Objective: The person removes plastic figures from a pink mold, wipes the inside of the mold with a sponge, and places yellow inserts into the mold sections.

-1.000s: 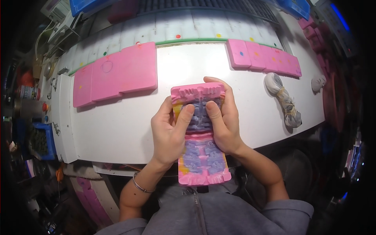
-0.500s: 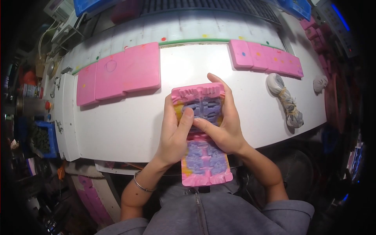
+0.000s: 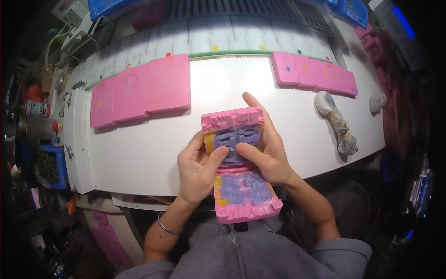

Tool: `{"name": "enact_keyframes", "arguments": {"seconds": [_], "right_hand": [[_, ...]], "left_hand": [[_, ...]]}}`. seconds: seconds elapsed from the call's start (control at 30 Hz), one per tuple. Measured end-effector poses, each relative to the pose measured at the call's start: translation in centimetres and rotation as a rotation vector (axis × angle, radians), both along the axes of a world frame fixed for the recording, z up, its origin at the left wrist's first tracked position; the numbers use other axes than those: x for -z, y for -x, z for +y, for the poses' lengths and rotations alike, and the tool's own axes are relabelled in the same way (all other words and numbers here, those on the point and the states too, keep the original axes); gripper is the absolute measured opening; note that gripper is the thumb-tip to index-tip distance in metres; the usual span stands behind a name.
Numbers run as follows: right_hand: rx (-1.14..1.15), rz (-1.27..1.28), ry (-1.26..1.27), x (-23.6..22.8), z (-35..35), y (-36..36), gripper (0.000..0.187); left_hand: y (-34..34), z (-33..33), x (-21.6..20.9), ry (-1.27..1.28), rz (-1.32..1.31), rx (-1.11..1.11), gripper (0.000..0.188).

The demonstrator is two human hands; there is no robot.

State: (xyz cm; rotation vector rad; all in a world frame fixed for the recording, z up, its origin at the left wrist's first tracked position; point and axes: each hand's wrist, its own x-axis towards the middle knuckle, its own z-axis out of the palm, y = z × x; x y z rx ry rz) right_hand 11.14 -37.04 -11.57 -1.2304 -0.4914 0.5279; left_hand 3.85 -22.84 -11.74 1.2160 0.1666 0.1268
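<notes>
I hold a pink rubber mould (image 3: 234, 120) with purple, shaped insets and yellow edges, opened out in two halves. The upper half is tilted up between my hands, and the lower half (image 3: 248, 213) hangs over the table's front edge against my clothes. My left hand (image 3: 193, 172) grips the mould's left side, its thumb pressed on the purple inset. On the other side, my right hand (image 3: 274, 160) wraps the edge, its thumb on the inset and its index finger stretched up past the rim. The fingers behind the mould are hidden.
Pink blocks (image 3: 169, 88) lie on the white table (image 3: 139, 153) at left, with smaller pink blocks (image 3: 313, 74) at far right. A tied cloth bundle (image 3: 338, 122) rests on the right. A slatted white conveyor (image 3: 200, 35) with coloured dots runs along the back.
My thumbs have moved apart, the left one down and the right one slightly right. The mould's upper half has come lower. The conveyor's dots have shifted left.
</notes>
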Motion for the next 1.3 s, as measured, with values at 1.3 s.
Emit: {"name": "enact_keyframes", "arguments": {"seconds": [1.3], "right_hand": [[-0.142,-0.205,0.305,-1.3,-0.3,-0.3,0.102]], "left_hand": [[1.0,1.8,-1.2,-0.339,0.079,0.339,0.063]]}}
